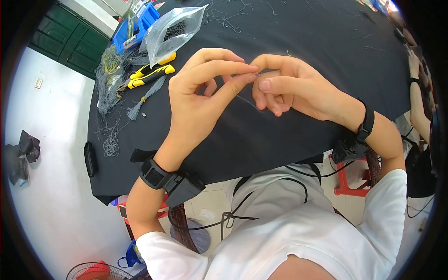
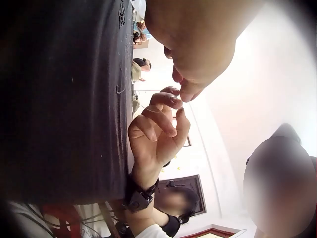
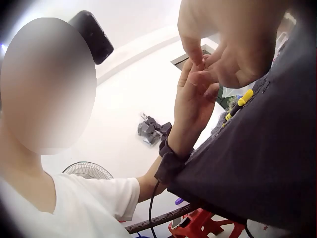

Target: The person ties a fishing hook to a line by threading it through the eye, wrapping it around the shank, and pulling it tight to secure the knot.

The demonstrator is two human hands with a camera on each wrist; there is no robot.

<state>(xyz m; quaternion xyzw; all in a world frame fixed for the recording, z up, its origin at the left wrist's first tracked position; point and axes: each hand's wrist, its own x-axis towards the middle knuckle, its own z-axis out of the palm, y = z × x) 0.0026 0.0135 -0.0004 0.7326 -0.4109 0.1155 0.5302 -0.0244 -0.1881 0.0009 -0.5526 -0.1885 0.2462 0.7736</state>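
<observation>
Over the dark table, both hands meet at the fingertips around a thin grey strand (image 1: 249, 102). Its tail hangs below the fingers of my left hand (image 1: 198, 88), which pinches it between thumb and index finger. My right hand (image 1: 298, 86) comes in from the other side, index finger bent and thumb beside it, fingertips against the left ones, holding the strand's other part. In the left wrist view a fine pale length of it crosses the fingers of the right hand (image 2: 158, 124). The small spot where the fingertips meet is mostly covered.
Yellow-and-black pliers (image 1: 149, 77) lie left on the black tablecloth (image 1: 261, 149), near a tied grey strand bundle (image 1: 147, 98) and a loose tangle (image 1: 109, 79). Behind are a clear plastic bag (image 1: 172, 32) and blue bin (image 1: 135, 30). Another person's arm (image 1: 415, 70) shows at right.
</observation>
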